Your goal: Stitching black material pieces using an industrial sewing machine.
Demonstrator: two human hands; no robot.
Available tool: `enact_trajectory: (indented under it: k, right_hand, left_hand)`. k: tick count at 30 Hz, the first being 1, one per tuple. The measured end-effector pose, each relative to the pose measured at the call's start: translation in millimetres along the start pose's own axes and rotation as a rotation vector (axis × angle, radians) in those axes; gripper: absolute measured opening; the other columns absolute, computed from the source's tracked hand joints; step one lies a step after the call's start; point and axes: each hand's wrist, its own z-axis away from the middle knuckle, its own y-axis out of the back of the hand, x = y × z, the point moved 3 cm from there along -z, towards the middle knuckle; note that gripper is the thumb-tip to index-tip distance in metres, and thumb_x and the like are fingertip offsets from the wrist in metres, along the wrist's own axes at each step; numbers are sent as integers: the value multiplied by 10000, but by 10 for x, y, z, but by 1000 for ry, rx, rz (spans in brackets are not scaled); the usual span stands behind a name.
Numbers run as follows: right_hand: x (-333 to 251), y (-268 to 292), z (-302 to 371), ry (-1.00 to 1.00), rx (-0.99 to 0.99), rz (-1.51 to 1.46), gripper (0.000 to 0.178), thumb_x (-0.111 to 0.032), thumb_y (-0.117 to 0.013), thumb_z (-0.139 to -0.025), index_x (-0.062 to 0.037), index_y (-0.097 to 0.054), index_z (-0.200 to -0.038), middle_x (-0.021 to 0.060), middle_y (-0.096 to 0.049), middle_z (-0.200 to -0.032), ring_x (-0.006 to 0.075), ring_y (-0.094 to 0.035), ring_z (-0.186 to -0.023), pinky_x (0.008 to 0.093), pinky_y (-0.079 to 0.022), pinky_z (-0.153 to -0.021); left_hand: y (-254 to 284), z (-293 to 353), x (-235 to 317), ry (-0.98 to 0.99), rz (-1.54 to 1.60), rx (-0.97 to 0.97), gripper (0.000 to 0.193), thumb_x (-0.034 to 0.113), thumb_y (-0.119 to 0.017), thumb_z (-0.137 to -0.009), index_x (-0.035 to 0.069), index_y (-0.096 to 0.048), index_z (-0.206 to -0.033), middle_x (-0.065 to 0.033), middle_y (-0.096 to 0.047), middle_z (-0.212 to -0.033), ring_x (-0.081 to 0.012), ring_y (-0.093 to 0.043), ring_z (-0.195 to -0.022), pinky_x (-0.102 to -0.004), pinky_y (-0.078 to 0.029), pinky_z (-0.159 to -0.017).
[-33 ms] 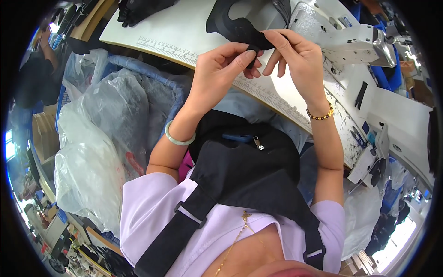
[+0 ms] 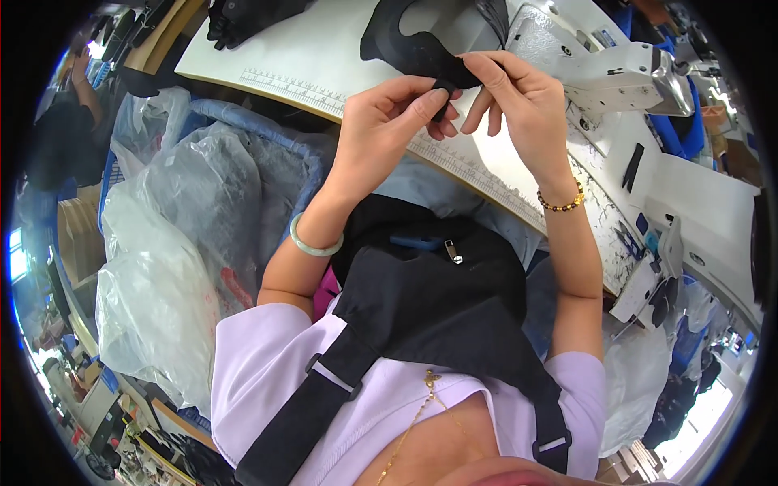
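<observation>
A curved black fabric piece (image 2: 403,44) stretches over the far part of the white worktable (image 2: 324,57), and its near end lies between my hands. My left hand (image 2: 401,109) pinches a small black part of it between thumb and fingers; whether this is a separate piece I cannot tell. With thumb and index finger, my right hand (image 2: 519,97) pinches the fabric's right edge, its other fingers hanging loosely below. Both hands are raised over the table's near edge, close together.
A white sewing machine (image 2: 624,77) stands to the right. Black fabric items (image 2: 247,20) lie at the table's far left. Left of me, a blue basket (image 2: 243,113) holds clear plastic bags (image 2: 162,267). A printed ruler (image 2: 284,87) runs along the near edge; a black strip (image 2: 633,166) lies at right.
</observation>
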Motion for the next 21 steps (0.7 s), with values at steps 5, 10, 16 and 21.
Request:
enact_trajectory:
  k: [5, 10, 16, 21]
  right_hand:
    - [-176, 1, -10, 55, 68, 86, 193, -150, -556, -895, 3, -648, -968, 55, -657, -784, 121, -634, -551, 195, -412, -418]
    - [-137, -14, 82, 225, 59, 289, 159, -54, -599, -850, 23, -629, -987, 127, -640, -879, 175, -640, -643, 262, -513, -539]
    - [-22, -174, 186, 304, -6, 211, 189, -30, -574, -855, 8, -610, -1037, 120, -640, -899, 171, -644, -639, 255, -501, -548]
    - [-3, -167, 181, 510, -11, 381, 206, 25, -557, -827, -4, -617, -1022, 126, -659, -912, 214, -669, -708, 272, -529, -628]
  left_hand:
    - [-79, -38, 137, 36, 117, 50, 181, 80, -532, -880, -82, -613, -873, -80, -620, -735, -127, -590, -666, -239, -478, -625]
    - [-46, -123, 18, 119, 104, 66, 222, 134, -525, -881, -57, -590, -789, -76, -610, -703, -131, -587, -636, -255, -478, -612]
    - [18, 11, 114, 137, -5, 183, 198, 101, -529, -830, -50, -615, -736, -77, -596, -629, -135, -563, -530, -242, -445, -524]
    - [20, 76, -48, 100, 281, 260, 169, 75, -521, -823, -50, -612, -755, -93, -600, -657, -143, -551, -520, -244, -432, -520]
